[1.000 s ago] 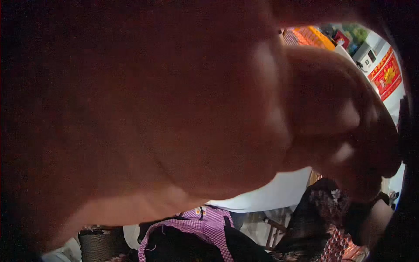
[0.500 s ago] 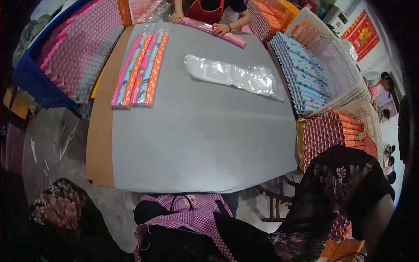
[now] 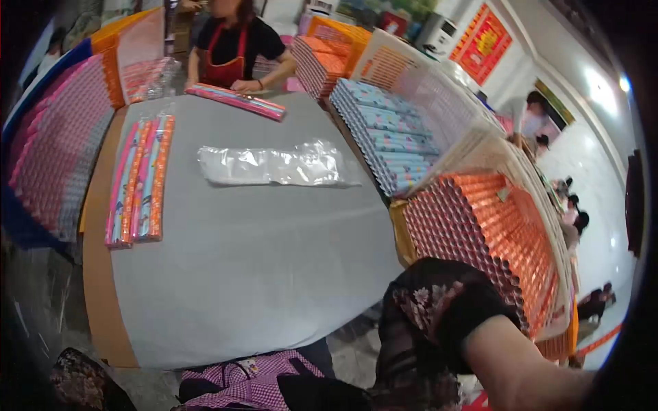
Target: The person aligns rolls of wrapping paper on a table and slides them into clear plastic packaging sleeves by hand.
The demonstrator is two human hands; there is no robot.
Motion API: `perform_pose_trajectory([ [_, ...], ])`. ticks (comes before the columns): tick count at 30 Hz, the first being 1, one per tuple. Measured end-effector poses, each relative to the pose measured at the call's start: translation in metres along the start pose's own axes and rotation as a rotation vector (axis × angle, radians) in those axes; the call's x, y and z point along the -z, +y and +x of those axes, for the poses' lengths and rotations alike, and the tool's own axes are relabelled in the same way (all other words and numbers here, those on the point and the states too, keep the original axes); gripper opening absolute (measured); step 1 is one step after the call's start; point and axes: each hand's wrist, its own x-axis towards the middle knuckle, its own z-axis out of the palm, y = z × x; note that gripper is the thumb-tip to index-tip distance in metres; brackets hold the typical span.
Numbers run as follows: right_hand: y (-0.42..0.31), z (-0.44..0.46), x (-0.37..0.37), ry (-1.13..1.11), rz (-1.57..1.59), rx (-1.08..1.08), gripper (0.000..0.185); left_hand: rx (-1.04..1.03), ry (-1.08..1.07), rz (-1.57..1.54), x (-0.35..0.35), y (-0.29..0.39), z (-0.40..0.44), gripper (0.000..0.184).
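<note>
Neither of my hands shows. My right forearm [image 3: 510, 359], below a dark flowered sleeve, reaches out at the lower right beside orange patterned rolls [image 3: 510, 236] stacked in a crate; its hand is hidden. Only the dark flowered left sleeve [image 3: 86, 380] appears at the bottom left. Two clear-wrapped packs of pink, blue and orange rolls [image 3: 140, 181] lie side by side on the grey table [image 3: 253, 274]. Flat clear plastic bags [image 3: 274, 164] lie across its middle. At the far edge, a co-worker's hands rest on another bundle of rolls [image 3: 236, 101].
Light-blue rolls [image 3: 391, 130] fill a white crate [image 3: 449, 103] along the right side. A blue crate [image 3: 27, 222] of pink-ended rolls [image 3: 65, 144] stands at the left. A co-worker in a red apron [image 3: 226, 58] stands opposite. More people are at the far right.
My view has swung right and up, so the table sits further left and lower. My right forearm shows more, extended toward the lower right. The co-worker's upper body has come into view.
</note>
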Motion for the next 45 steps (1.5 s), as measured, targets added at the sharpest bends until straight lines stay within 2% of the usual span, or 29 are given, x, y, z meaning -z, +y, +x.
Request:
perform_pose_trajectory([
  [5,0.005,-0.015,0.014,0.110,-0.326,-0.046,0.026,-0.013,-0.023,0.009,-0.001,0.002,0.006,0.061],
  [9,0.012,-0.060,0.029,0.203,-0.497,-0.191,0.028,-0.037,-0.011,0.008,-0.015,-0.001,0.012,0.060],
  [11,0.018,-0.100,0.032,0.282,-0.488,-0.412,0.029,-0.036,-0.009,0.009,-0.020,-0.001,0.014,0.059],
  [14,0.021,-0.171,0.027,0.442,-0.340,-0.951,0.030,-0.042,-0.013,0.014,-0.024,0.002,0.017,0.058],
  [16,0.015,-0.211,0.019,0.455,-0.266,-1.263,0.029,-0.044,-0.021,0.011,-0.026,0.003,0.017,0.058],
  [21,-0.002,-0.291,0.000,0.301,-0.292,-1.545,0.023,-0.060,-0.031,0.019,-0.025,0.005,0.015,0.056],
  [26,-0.001,-0.321,0.004,0.342,-0.345,-1.517,0.020,-0.085,-0.026,0.022,-0.026,0.009,0.014,0.054],
  [28,-0.003,-0.309,0.019,0.141,-0.551,-1.434,0.017,-0.094,-0.023,0.024,-0.030,0.007,0.017,0.054],
  [29,-0.007,-0.298,0.025,0.098,-0.653,-1.347,0.017,-0.099,-0.022,0.015,-0.032,0.007,0.019,0.053],
  [30,-0.011,-0.291,0.033,0.124,-0.683,-1.350,0.017,-0.106,-0.019,0.011,-0.033,0.007,0.021,0.053],
  [32,-0.021,-0.280,0.047,-0.025,-0.886,-1.132,0.018,-0.123,-0.014,0.006,-0.035,0.008,0.024,0.052],
  [34,-0.038,-0.274,0.059,0.018,-0.933,-1.183,0.018,-0.146,-0.003,-0.005,-0.036,0.009,0.028,0.052],
  [37,-0.070,-0.255,0.079,-0.138,-1.203,-1.070,0.017,-0.189,0.038,-0.013,-0.035,0.015,0.030,0.051],
  [40,-0.101,-0.233,0.113,-0.306,-1.501,-0.917,0.017,-0.265,0.133,-0.023,-0.021,0.026,0.025,0.050],
  [45,-0.135,-0.167,0.140,-0.347,-1.656,-0.846,0.011,-0.496,0.407,-0.020,0.034,0.051,-0.006,0.049],
])
